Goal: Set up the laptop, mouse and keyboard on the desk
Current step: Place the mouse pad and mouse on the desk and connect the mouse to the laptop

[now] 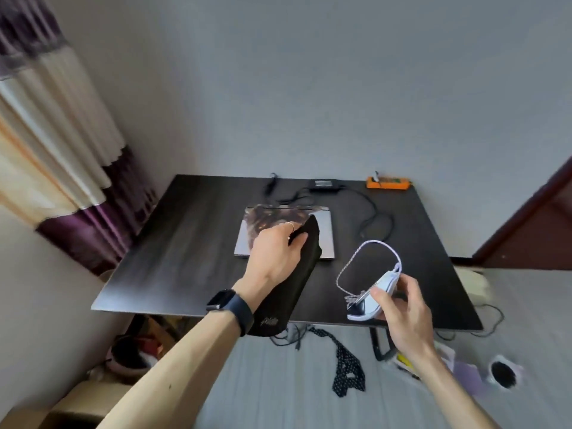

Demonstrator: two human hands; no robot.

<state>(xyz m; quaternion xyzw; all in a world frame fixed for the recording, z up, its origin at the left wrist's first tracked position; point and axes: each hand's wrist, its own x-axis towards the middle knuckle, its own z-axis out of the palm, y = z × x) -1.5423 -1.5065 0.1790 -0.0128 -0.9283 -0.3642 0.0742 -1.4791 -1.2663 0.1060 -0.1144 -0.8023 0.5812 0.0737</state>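
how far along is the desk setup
Done: the laptop lies closed on the desk, charger behind it. In hand: the left hand grips a black pad over the laptop; the right hand holds the mouse, cable looped. Left: lay pad and mouse down, open the laptop; no keyboard is in view.

Head-worn view, steeply down onto desk (185, 243)

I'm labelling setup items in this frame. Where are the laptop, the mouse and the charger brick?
laptop (324, 233), head view, bare right part of its closed lid.
mouse (363, 309), head view, its glossy shell.
charger brick (326, 184), head view, middle of its top.
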